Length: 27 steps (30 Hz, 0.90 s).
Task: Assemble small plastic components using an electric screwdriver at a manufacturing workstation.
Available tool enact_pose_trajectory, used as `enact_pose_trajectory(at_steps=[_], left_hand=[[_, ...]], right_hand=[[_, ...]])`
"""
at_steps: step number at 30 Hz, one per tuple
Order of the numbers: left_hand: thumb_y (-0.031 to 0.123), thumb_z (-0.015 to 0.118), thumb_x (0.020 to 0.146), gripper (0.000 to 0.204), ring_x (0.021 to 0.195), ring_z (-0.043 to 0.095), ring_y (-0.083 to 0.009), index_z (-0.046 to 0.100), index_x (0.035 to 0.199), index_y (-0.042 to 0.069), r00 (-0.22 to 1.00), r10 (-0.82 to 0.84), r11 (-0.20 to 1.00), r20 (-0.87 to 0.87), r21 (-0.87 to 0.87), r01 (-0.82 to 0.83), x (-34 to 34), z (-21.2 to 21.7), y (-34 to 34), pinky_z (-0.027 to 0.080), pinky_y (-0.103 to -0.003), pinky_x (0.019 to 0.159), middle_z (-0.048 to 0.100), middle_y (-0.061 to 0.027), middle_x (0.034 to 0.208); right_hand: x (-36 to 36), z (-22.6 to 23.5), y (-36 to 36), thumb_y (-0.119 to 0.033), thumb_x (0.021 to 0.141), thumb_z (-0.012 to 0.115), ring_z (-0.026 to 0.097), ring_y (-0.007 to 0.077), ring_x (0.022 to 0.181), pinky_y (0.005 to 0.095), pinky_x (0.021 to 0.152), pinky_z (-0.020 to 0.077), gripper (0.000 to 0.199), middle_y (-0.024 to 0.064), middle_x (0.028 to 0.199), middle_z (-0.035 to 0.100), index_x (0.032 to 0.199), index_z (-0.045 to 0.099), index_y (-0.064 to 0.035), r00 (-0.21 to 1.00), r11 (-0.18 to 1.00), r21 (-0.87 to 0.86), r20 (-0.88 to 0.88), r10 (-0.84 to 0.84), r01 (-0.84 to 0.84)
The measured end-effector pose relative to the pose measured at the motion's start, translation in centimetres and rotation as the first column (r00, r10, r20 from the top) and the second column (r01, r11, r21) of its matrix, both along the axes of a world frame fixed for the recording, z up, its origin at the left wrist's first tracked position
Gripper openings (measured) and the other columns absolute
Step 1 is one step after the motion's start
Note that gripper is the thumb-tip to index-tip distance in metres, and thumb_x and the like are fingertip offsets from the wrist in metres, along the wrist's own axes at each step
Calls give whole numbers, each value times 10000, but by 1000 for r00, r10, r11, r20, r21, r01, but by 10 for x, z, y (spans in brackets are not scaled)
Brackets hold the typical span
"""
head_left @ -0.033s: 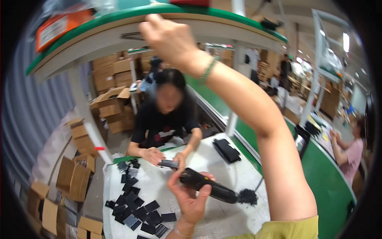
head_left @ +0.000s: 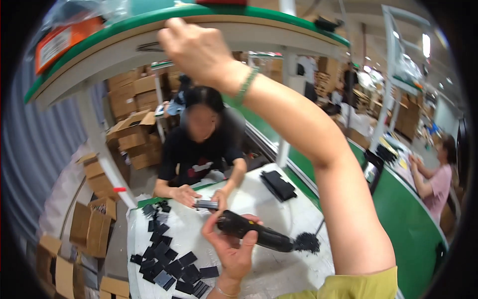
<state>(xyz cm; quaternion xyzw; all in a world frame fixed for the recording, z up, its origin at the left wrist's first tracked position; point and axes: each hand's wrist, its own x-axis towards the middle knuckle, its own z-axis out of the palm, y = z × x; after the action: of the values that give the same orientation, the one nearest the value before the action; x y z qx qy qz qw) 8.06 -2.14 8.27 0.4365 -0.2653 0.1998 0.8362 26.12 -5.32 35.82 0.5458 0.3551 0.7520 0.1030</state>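
My left hand [head_left: 234, 254] grips a black cylindrical handheld device [head_left: 256, 233] with a small yellow mark. The device tilts down to the right above the white table [head_left: 279, 269]. My right hand [head_left: 196, 52] is raised at the front of the overhead shelf [head_left: 259, 22], its fingers curled; whatever they may hold is hidden. A thin dark metal piece [head_left: 149, 47] shows beside it under the shelf. Across the table, a co-worker's hands [head_left: 185, 195] hold a small grey-black block [head_left: 205, 204], close to the device's left end.
Many flat black pieces [head_left: 172, 269] lie scattered on the table's left. A small dark pile [head_left: 306, 242] sits by the device's right end, and a folded black item [head_left: 278, 185] lies at the far right. Open cardboard boxes [head_left: 92, 224] stand on the floor. A shelf post [head_left: 107, 159] rises at left.
The whole view has shifted slightly, so most things sit a little further left. The co-worker's block looks more level. My hands keep the same poses.
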Motion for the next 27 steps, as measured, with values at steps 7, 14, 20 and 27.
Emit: enact_pose_trajectory(at_steps=[7,14,20,27], left_hand=[[125,634,831,610,813,592,-222,159,1213,120,1000,28,998,10,55,-29,0,4,-9,491,-327,759,588,-202,922],[38,626,794,604,837,590,-227,193,1207,114,1000,-10,996,23,84,8,-1,-5,-15,479,-344,789,580,-192,935],[8,620,788,625,864,581,-228,189,1225,121,999,-11,995,38,101,7,-3,-7,-18,460,-338,813,557,-183,974],[40,631,810,606,873,565,-195,195,1224,116,996,18,989,92,142,-31,1,-7,-15,439,-309,827,565,-176,978]], right_hand=[[-43,-3,-45,-97,707,571,629,237,596,325,465,493,106,107,745,547,783,542,-28,995,995,73,-79,-60,66],[-115,-67,-68,-55,666,592,620,298,626,378,548,509,89,140,653,574,714,538,-5,714,896,-229,-689,127,-380],[-151,-113,-106,-32,735,670,548,137,594,254,540,453,91,49,704,580,815,625,-30,94,808,261,-928,361,-529],[-161,-130,-130,-41,786,679,506,24,633,165,580,433,102,-14,737,576,854,630,17,-247,753,615,-787,566,-235]])
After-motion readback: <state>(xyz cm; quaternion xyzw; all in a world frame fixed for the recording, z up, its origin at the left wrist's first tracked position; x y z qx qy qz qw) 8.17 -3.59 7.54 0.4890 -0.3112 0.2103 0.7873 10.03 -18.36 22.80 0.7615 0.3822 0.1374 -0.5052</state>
